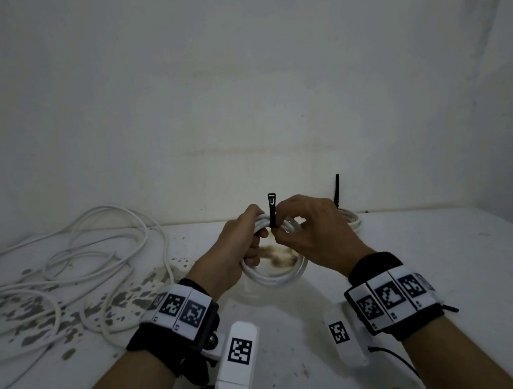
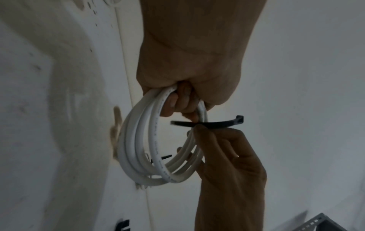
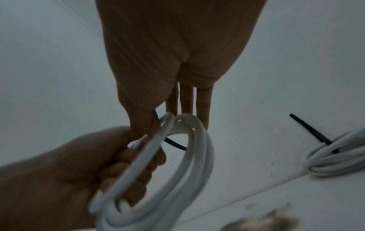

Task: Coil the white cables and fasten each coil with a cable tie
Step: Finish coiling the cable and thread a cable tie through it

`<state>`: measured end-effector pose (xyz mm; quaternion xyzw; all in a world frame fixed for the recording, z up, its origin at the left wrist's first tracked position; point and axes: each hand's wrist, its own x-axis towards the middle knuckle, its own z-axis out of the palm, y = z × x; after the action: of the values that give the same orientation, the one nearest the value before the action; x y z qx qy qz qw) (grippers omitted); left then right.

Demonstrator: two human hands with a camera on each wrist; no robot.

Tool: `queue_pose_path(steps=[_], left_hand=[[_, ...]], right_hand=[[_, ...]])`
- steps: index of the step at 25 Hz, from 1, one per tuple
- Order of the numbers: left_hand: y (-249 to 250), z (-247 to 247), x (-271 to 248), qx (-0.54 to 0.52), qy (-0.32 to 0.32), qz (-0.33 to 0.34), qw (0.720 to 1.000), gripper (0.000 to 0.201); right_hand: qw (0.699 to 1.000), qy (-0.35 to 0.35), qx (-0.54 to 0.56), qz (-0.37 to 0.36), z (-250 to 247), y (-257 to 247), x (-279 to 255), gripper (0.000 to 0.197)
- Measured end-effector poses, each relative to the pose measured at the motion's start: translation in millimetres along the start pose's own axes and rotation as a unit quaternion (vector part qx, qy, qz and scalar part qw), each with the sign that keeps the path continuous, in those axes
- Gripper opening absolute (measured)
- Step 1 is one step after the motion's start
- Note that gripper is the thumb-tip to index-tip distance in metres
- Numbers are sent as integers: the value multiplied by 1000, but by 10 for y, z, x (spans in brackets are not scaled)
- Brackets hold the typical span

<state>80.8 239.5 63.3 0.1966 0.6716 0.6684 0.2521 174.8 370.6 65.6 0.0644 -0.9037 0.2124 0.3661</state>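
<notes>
My left hand [image 1: 243, 239] grips a coil of white cable [image 1: 275, 276] held above the table, fingers curled round its strands [image 2: 150, 140]. A black cable tie [image 1: 272, 211] stands upright against the top of the coil, its head end up. My right hand [image 1: 302, 227] pinches the tie between thumb and forefinger just beside the strands. In the left wrist view the cable tie [image 2: 209, 124] crosses the coil with its head to the right. In the right wrist view a dark stretch of the tie [image 3: 174, 143] shows inside the coil [image 3: 177, 164].
A second white coil [image 1: 350, 218] with a black tie [image 1: 337, 191] sticking up lies by the wall at the back right, also seen as a tied coil [image 3: 339, 157]. Loose white cable [image 1: 68, 275] sprawls over the stained left part of the table [image 1: 444, 270].
</notes>
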Motion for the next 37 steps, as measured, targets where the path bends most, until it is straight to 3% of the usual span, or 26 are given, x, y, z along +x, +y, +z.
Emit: queue_pose_path(steps=[5, 8, 12, 19, 21, 23, 26, 28, 31, 35, 37], left_hand=[[48, -32, -20, -46, -40, -44, 997, 37], [74, -45, -15, -64, -10, -12, 998, 23], [59, -47, 20, -81, 34, 10, 996, 30], [57, -82, 20, -74, 75, 25, 994, 16], [64, -85, 19, -77, 71, 37, 994, 18], [83, -76, 7, -70, 68, 53, 994, 25], [130, -30, -57, -52, 53, 100, 992, 12], [139, -2, -91, -30, 49, 129, 990, 14], [143, 44, -150, 21, 48, 168, 984, 15], [100, 68, -121, 45, 53, 188, 980, 15], [81, 46, -55, 54, 68, 187, 978, 18]], right_hand=[[997, 6, -53, -52, 39, 33, 13, 1], [999, -2, -36, -15, 64, 22, 15, 7], [999, -25, -16, 28, 122, -53, 5, 14], [1000, 3, 16, -1, 42, -240, 43, 10], [999, 6, 46, 24, 8, -307, 66, 2], [990, 34, 102, 91, -7, -350, 106, 13], [927, 112, 257, 249, -9, -385, 173, 19], [900, 140, 288, 295, 29, -375, 196, 16], [929, 153, 192, 278, 109, -351, 171, 12], [959, 135, 93, 233, 146, -358, 105, 36], [962, 149, 69, 217, 167, -353, 103, 39]])
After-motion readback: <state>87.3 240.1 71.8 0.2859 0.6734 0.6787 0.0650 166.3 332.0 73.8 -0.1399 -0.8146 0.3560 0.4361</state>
